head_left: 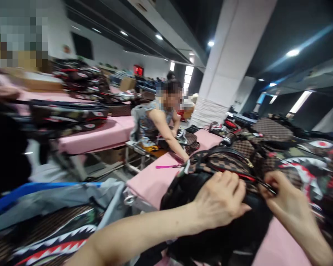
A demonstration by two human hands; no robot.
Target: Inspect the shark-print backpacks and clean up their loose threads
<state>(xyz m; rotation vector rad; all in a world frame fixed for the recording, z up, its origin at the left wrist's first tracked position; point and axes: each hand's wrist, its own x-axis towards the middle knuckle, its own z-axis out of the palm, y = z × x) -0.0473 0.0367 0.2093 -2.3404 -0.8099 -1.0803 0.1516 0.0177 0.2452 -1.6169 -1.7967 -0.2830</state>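
Checkered backpack [227, 162] lies lengthwise under us: our left hand [220, 201] presses flat, our right hand [280, 194] pinches, seemingly, its zipper pull [268, 187].

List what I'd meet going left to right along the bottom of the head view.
Shark-print bag → left hand pressing on the black bag → right hand pinching at the bag's zip → pile of shark and checker bags.

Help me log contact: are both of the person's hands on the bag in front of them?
Yes: the left hand lies flat on the black bag, while the right hand pinches its zipper edge.
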